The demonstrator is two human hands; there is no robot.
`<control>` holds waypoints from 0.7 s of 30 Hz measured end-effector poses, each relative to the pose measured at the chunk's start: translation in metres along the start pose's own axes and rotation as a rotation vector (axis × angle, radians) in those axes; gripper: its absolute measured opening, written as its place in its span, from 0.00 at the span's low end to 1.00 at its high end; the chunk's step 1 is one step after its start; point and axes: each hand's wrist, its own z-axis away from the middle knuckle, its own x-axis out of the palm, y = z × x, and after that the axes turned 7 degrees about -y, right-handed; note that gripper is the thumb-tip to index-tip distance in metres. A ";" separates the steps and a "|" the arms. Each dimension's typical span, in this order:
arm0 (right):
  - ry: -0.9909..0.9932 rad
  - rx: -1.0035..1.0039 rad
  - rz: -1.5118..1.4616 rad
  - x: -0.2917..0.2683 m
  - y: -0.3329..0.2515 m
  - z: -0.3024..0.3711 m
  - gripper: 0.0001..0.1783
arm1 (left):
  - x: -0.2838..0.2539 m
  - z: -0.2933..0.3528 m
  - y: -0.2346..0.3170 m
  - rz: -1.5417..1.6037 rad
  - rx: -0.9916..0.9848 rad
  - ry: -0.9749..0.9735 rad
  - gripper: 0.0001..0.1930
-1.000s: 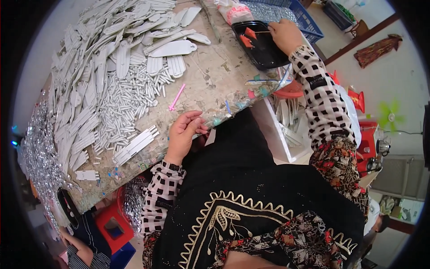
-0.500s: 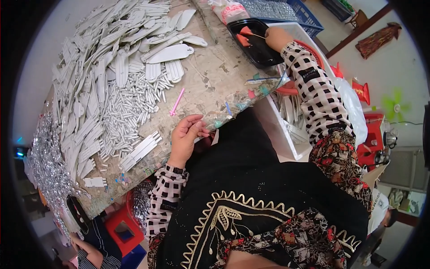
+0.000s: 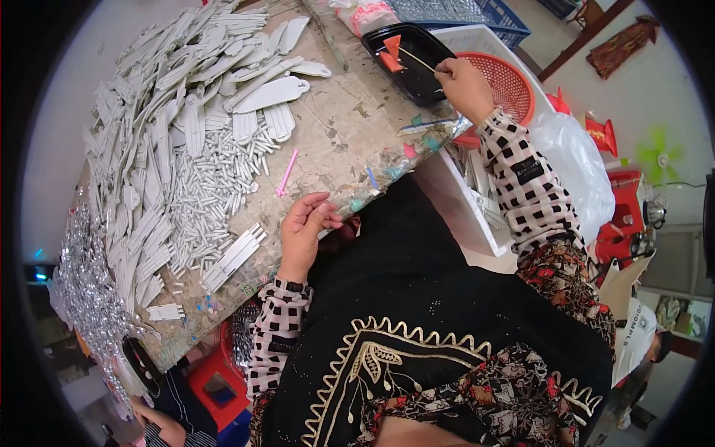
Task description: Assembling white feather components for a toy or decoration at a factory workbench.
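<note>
Between the fingertips of my right hand [image 3: 465, 88] is a thin wooden skewer [image 3: 418, 59], reaching over a black plastic tray [image 3: 376, 46]. At its far end a red piece of watermelon [image 3: 392, 47] appears to be stuck on the tip. Another red piece [image 3: 390, 62] lies against it in the tray. My left hand [image 3: 302, 235] rests at the table's near edge, fingers loosely bent and apart, with nothing seen in it. Closest to it on the table is a pink plastic stick [image 3: 287, 173].
White slatted plastic pieces [image 3: 149, 119] and short white pegs [image 3: 216, 194] are heaped on the worn table [image 3: 335, 127]. Silver tinsel-like strands [image 3: 89, 268] hang at the left. A red basket [image 3: 510, 78] and white bin [image 3: 473, 205] stand right. Another person's arm [image 3: 164, 425] shows lower left.
My right hand has drawn back toward me, and a watermelon piece has risen with the skewer's tip. The left hand stays nearly still.
</note>
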 end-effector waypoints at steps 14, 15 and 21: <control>-0.051 0.029 0.355 0.004 0.002 -0.015 0.12 | 0.017 -0.003 -0.002 -0.003 0.007 0.008 0.13; -0.041 0.044 0.313 0.002 0.001 -0.014 0.13 | 0.017 -0.004 -0.001 0.000 0.003 0.009 0.13; -0.046 0.068 0.248 0.003 0.007 -0.018 0.13 | 0.019 -0.006 0.003 -0.003 0.004 0.016 0.13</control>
